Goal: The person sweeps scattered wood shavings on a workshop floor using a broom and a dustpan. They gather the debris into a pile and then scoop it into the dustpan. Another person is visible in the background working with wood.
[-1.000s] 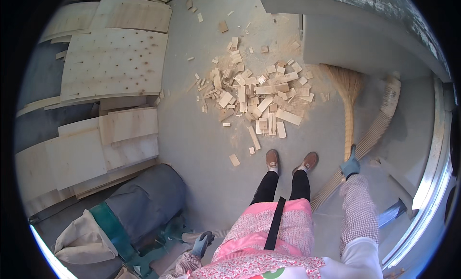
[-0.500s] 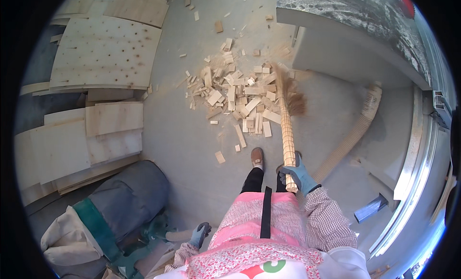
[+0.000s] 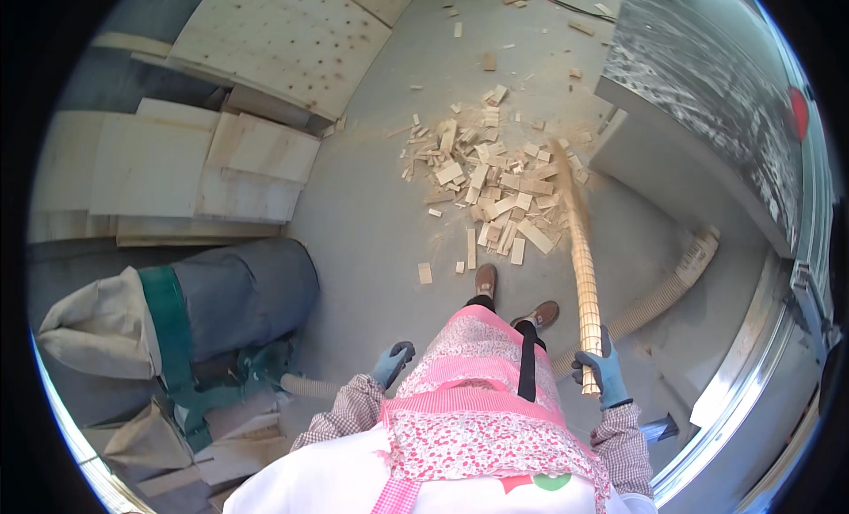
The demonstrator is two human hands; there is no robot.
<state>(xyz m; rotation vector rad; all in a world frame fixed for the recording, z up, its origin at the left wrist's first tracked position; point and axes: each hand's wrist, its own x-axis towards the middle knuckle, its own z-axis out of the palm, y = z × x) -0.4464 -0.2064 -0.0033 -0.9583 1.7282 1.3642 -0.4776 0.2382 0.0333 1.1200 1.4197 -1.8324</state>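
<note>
My right hand (image 3: 603,372), in a blue and dark grey glove, grips the lower end of a long straw broom (image 3: 585,288). The bristles lie on the floor against the right side of a pile of wood offcuts (image 3: 495,187), mostly small pale blocks and slats. My left hand (image 3: 392,364), gloved the same way, hangs at my left side beside the apron (image 3: 460,355). Its fingers are loosely curled and I see no object in it, though the palm side is hidden.
Stacked wooden boards (image 3: 159,173) stand along the left. Below them lies a grey dust bag (image 3: 243,297) with a green band. At right are a machine with a streaked top (image 3: 699,98) and a ribbed hose (image 3: 659,306) on the floor. Scattered offcuts and sawdust lie farther off.
My view has turned, so the pile and boards appear shifted right. The broom stays in my right hand at the pile's right side. My left hand has come forward a little.
</note>
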